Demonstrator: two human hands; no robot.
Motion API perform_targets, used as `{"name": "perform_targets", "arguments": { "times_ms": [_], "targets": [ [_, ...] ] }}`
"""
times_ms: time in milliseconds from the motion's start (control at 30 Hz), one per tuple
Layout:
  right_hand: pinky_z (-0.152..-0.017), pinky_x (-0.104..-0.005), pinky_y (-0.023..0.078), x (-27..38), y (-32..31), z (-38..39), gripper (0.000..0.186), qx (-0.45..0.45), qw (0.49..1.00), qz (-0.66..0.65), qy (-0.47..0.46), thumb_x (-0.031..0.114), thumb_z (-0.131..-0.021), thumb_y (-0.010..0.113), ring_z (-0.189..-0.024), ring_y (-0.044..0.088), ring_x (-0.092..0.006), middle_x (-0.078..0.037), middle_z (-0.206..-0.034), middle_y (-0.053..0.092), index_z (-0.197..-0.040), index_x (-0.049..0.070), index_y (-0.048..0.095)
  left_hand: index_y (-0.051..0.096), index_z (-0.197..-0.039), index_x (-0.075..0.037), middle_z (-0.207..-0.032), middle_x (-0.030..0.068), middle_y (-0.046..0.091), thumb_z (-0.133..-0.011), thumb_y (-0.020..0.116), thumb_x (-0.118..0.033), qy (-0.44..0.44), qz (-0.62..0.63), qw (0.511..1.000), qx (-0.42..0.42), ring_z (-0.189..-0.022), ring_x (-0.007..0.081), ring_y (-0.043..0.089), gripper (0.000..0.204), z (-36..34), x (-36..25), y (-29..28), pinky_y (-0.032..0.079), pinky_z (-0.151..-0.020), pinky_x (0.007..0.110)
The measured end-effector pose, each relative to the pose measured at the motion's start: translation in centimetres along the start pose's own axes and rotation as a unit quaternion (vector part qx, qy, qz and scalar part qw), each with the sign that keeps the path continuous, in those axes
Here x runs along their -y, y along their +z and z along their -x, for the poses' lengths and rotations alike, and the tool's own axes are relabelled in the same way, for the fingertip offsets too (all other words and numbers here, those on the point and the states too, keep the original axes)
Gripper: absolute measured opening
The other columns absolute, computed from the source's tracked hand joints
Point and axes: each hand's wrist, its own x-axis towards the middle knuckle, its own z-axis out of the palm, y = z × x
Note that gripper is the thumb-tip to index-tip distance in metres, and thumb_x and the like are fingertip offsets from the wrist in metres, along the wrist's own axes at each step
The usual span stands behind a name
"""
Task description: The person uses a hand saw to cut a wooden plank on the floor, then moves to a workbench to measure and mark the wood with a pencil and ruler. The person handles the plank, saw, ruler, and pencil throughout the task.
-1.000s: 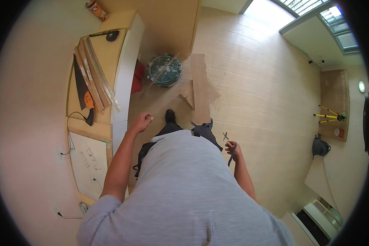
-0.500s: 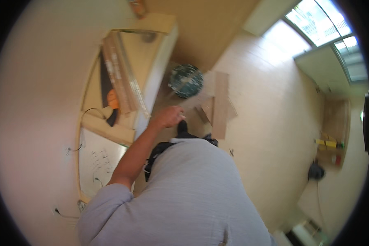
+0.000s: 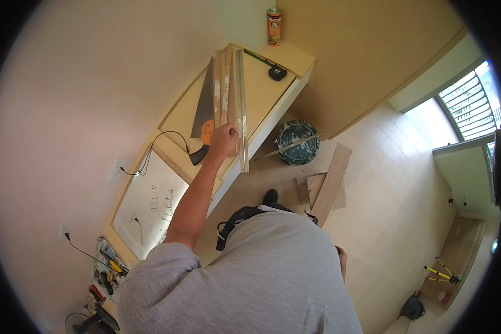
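Observation:
On the bench at left, my left hand (image 3: 224, 139) is closed at the near end of some narrow wooden strips (image 3: 224, 92), fingers curled round one of them. A long metal straightedge (image 3: 241, 111) lies just right of that hand. On its other side rests a handsaw (image 3: 204, 119) with an orange and black handle. Farther up the bench is a black tape measure (image 3: 277, 72). My right hand (image 3: 341, 261) shows only in part beside my shirt; its fingers are mostly hidden.
A dark, paint-spattered round bucket (image 3: 298, 143) has a thin strip across its top. Wooden boards (image 3: 331, 181) lie on the floor. A sealant tube (image 3: 274, 28) stands at the bench's far end. Hand tools (image 3: 108, 270) lie lower left; a yellow tripod (image 3: 444, 274) is at right.
My left hand has moved from above the floor near my foot onto the wooden strips on the bench. The view has turned left, and part of my right hand now shows.

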Motion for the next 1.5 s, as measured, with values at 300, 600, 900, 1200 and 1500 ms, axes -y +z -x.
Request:
{"name": "perform_targets", "arguments": {
  "times_ms": [300,600,900,1200,1500],
  "targets": [
    [-0.081,-0.0333,0.055,-15.8,-0.4,-7.9,0.027,0.039,0.993,0.097,-0.047,0.018,-0.099,0.065,-0.086,0.068,-0.0177,-0.011,-0.097,0.075,-0.109,-0.006,0.072,0.073,-0.095,-0.006,-0.092,0.016,0.075,-0.091,0.065,-0.019,-0.047,-0.032,0.998,0.039,-0.091,0.0366,0.072,0.016,0.6,3.0,1.6,0.056,-0.078,0.044],
    [-0.09,-0.0355,0.055,-21.1,-0.8,-7.6,0.034,0.04,0.996,0.083,0.009,0.02,-0.098,0.068,-0.099,0.071,-0.022,-0.016,-0.11,0.076,-0.12,-0.006,0.071,0.073,-0.094,-0.005,-0.091,0.018,0.074,-0.089,0.066,-0.02,-0.07,-0.045,0.996,-0.009,-0.09,0.0381,0.071,0.017,-1.9,3.8,1.9,0.055,-0.078,0.047],
    [-0.089,-0.0351,0.056,-19.0,-0.6,-5.9,0.034,0.04,0.993,0.111,0.015,0.02,-0.098,0.067,-0.097,0.071,-0.0221,-0.015,-0.108,0.076,-0.119,-0.005,0.071,0.07,-0.086,-0.002,-0.084,0.021,0.071,-0.087,0.068,-0.018,-0.044,-0.011,0.999,-0.01,-0.082,0.0396,0.07,0.016,-1.0,3.2,0.5,0.054,-0.072,0.048],
    [-0.057,-0.0278,0.051,-8.2,-0.2,-2.3,0.027,0.029,0.993,0.052,0.101,0.027,-0.099,0.064,-0.072,0.066,-0.0151,-0.006,-0.094,0.07,-0.114,0.004,0.068,0.069,-0.094,-0.003,-0.08,0.0185,0.07,-0.093,0.07,-0.021,0.1,0.04,0.974,0.197,-0.075,0.0357,0.07,0.019,7.7,-2.3,2.6,0.053,-0.067,0.043],
    [-0.064,-0.0282,0.051,-5.4,-2.4,-5.3,0.029,0.029,0.997,0.021,0.069,0.024,-0.103,0.062,-0.077,0.065,-0.0127,-0.003,-0.1,0.072,-0.126,0.005,0.065,0.07,-0.098,-0.001,-0.081,0.0154,0.07,-0.095,0.068,-0.018,0.07,-0.013,0.945,0.319,-0.073,0.0256,0.068,0.018,13.4,-5.4,4.1,0.054,-0.071,0.037]
  ]
}}
